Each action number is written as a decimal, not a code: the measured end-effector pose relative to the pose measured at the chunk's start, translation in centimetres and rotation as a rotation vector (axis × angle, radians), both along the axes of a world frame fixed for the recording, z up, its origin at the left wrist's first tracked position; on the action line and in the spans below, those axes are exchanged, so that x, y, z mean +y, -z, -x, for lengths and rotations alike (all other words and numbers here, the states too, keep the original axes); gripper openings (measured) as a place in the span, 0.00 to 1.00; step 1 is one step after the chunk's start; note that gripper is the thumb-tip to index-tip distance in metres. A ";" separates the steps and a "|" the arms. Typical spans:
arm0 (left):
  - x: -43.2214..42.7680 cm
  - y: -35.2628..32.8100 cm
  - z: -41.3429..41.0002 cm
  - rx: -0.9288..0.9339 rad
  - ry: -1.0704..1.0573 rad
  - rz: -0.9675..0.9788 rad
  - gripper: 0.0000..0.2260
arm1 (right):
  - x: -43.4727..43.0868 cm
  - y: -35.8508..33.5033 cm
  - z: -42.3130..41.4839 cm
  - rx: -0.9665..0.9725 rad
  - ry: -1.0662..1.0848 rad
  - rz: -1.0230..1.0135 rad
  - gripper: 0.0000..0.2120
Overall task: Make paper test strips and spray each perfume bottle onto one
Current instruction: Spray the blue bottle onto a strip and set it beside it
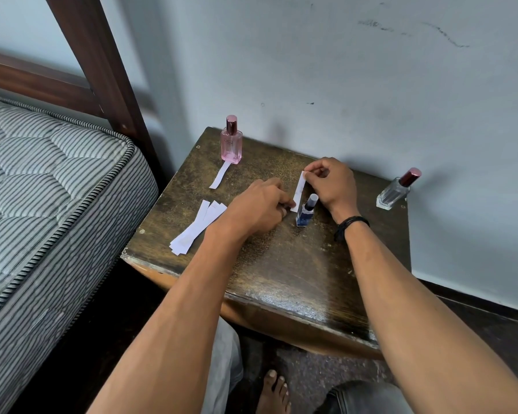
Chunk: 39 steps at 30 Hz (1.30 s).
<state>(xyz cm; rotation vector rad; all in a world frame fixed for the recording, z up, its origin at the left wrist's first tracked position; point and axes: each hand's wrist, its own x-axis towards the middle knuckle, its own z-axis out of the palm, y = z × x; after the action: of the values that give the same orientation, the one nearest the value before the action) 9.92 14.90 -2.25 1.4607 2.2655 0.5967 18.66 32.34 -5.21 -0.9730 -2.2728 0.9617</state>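
Note:
A white paper strip (299,188) lies stretched between my hands on the dark wooden table (281,264). My right hand (334,182) pinches its far end and my left hand (259,209) pinches its near end. A small blue perfume bottle (305,212) with a grey cap stands just in front of the strip, between my hands. At the table's back left corner stands a pink perfume bottle (231,141), with one strip (220,174) lying in front of it. A clear bottle with a dark red cap (396,189) stands at the right edge. Several loose strips (196,227) lie at the left.
A striped mattress (51,189) on a dark wooden bed frame (102,70) borders the table on the left. A pale wall (371,85) runs right behind the table. Below the front edge are my knee and bare foot (274,389) on the floor.

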 end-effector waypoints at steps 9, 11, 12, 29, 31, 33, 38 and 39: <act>-0.1 -0.1 0.0 -0.006 -0.007 -0.002 0.14 | 0.0 -0.2 0.0 -0.032 0.000 -0.017 0.05; -0.1 -0.3 -0.1 -0.006 -0.004 -0.004 0.14 | 0.0 -0.2 0.0 -0.031 -0.002 -0.012 0.04; -0.1 -0.3 -0.1 -0.004 -0.003 -0.005 0.14 | -0.1 -0.2 0.0 -0.028 -0.002 -0.008 0.04; -1.0 -1.4 0.4 -0.139 -0.038 -0.069 0.09 | -0.8 -1.3 -0.6 0.194 0.075 0.156 0.09; -1.1 -1.4 0.4 -0.194 -0.077 -0.080 0.07 | -1.1 -1.5 -1.0 0.227 0.099 0.172 0.09; -1.2 -1.5 0.3 -0.234 -0.106 -0.098 0.07 | -1.5 -1.7 -1.6 0.263 0.140 0.191 0.09; -1.4 -1.4 0.0 -0.309 -0.095 -0.095 0.12 | -3.2 -1.6 -3.9 0.352 0.189 0.261 0.11; -1.4 -1.3 0.0 -0.319 -0.091 -0.092 0.12 | -3.8 -1.5 -4.3 0.333 0.172 0.261 0.12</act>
<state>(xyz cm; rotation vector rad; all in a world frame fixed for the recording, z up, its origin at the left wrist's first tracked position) 9.96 13.46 -0.91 1.2069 2.0837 0.9036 22.99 28.54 -3.68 -1.0087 -1.7918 1.2613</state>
